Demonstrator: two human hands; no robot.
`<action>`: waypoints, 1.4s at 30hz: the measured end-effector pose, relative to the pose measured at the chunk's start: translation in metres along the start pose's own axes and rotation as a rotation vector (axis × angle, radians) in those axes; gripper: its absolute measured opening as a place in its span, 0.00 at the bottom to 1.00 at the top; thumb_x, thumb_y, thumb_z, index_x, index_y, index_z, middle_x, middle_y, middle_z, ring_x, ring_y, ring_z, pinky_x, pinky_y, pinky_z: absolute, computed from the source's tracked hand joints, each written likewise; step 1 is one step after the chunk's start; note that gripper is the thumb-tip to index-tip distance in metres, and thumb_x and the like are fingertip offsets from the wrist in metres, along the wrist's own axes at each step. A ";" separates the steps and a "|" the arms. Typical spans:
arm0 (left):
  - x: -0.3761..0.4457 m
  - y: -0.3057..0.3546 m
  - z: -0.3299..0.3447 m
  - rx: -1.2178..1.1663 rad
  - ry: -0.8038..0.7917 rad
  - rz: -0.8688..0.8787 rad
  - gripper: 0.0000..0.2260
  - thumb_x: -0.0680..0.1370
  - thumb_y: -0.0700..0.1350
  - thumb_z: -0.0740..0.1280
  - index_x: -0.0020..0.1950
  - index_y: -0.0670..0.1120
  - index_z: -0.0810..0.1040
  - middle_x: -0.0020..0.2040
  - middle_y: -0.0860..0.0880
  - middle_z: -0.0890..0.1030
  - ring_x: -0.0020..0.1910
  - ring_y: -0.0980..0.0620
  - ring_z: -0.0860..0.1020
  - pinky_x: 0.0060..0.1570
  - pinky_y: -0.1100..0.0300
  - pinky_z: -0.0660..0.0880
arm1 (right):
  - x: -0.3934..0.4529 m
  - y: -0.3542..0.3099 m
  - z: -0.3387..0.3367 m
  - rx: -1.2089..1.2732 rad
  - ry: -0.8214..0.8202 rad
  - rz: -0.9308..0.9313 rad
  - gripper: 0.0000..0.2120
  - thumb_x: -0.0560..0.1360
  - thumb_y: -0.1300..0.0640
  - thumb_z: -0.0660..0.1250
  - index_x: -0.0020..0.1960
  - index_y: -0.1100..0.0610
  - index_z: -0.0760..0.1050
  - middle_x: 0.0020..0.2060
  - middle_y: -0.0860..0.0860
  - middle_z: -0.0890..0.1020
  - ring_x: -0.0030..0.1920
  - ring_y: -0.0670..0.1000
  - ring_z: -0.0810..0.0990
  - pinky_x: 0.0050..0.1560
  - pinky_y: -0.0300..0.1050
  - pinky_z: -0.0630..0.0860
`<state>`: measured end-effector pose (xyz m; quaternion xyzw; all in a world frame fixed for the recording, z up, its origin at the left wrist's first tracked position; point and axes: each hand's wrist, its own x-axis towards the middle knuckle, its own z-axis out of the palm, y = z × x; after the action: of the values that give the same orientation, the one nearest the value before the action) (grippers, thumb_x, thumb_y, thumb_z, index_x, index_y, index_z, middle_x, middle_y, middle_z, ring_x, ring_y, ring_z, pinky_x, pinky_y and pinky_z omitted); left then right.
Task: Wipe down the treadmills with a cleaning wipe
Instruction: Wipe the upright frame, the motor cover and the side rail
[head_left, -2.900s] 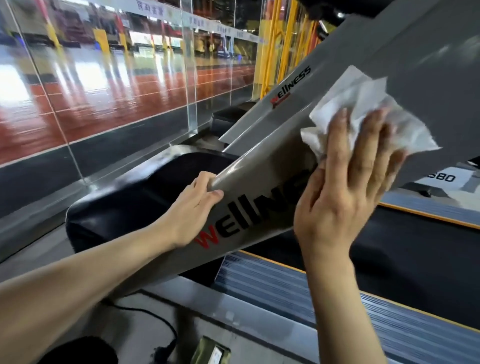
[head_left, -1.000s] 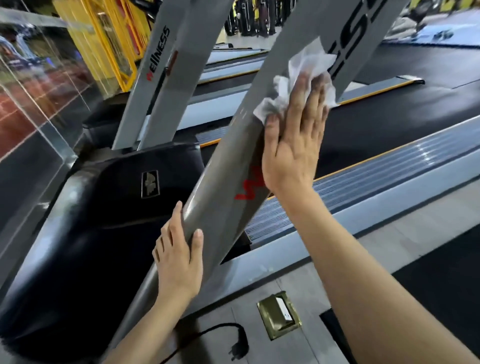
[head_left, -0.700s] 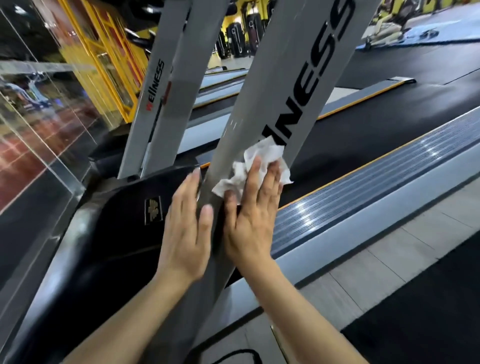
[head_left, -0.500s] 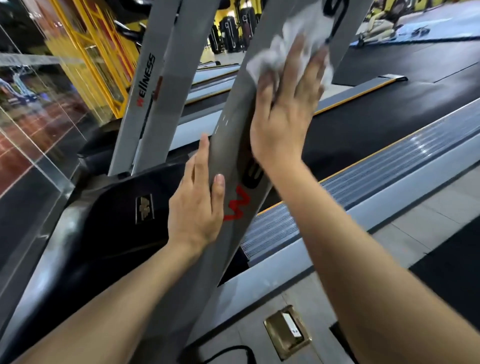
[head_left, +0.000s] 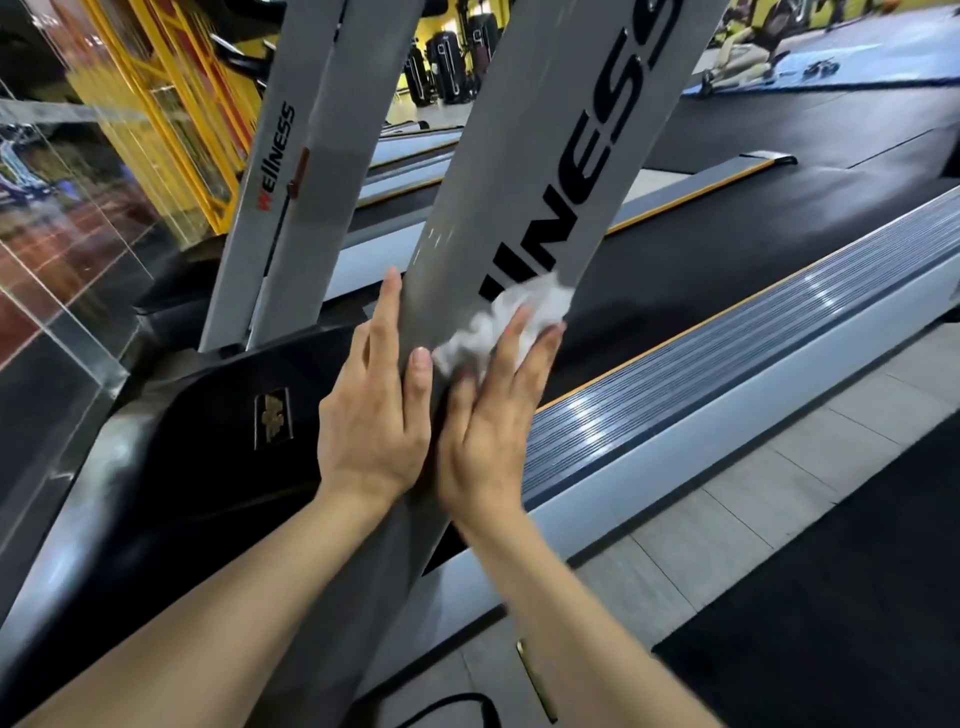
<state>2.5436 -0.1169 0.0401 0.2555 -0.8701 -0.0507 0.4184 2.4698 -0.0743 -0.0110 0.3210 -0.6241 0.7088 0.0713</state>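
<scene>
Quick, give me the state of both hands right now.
Left hand: open, fingers straight, resting on the edge of the grey upright.
Right hand: open, straight fingers pressing the white wipe flat on that upright.

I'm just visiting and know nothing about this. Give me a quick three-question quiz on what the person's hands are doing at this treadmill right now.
1. True or false: the right hand presses the crumpled white cleaning wipe against the slanted grey treadmill upright.
2. Which hand has no wipe? A) left hand B) right hand
3. Fill in: the left hand rests on the upright's ____ edge, beside the glossy black motor cover.

Key: 1 true; 2 A; 3 left.
</scene>
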 end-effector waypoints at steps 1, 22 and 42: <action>0.000 -0.001 0.000 0.003 -0.001 0.001 0.26 0.86 0.54 0.51 0.84 0.57 0.50 0.74 0.51 0.70 0.53 0.47 0.79 0.36 0.58 0.68 | 0.025 -0.007 -0.006 0.063 0.038 0.042 0.30 0.85 0.47 0.51 0.82 0.48 0.40 0.81 0.56 0.37 0.81 0.51 0.37 0.79 0.49 0.43; -0.025 -0.016 0.007 -0.163 0.098 -0.197 0.24 0.84 0.52 0.52 0.79 0.46 0.63 0.71 0.47 0.72 0.69 0.47 0.71 0.70 0.43 0.68 | 0.110 -0.055 -0.039 -0.536 -0.067 -0.786 0.19 0.83 0.57 0.57 0.73 0.57 0.72 0.76 0.61 0.66 0.78 0.63 0.58 0.79 0.59 0.51; -0.232 -0.121 -0.017 0.110 -0.079 -0.579 0.22 0.84 0.56 0.54 0.77 0.54 0.63 0.70 0.55 0.71 0.64 0.51 0.69 0.66 0.51 0.69 | -0.033 -0.026 0.031 -0.949 -0.655 -1.151 0.12 0.80 0.57 0.58 0.53 0.61 0.78 0.52 0.59 0.79 0.56 0.61 0.77 0.73 0.57 0.64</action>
<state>2.7258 -0.1067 -0.1479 0.5133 -0.7781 -0.1306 0.3377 2.5197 -0.0879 -0.0065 0.7181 -0.5846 0.0912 0.3665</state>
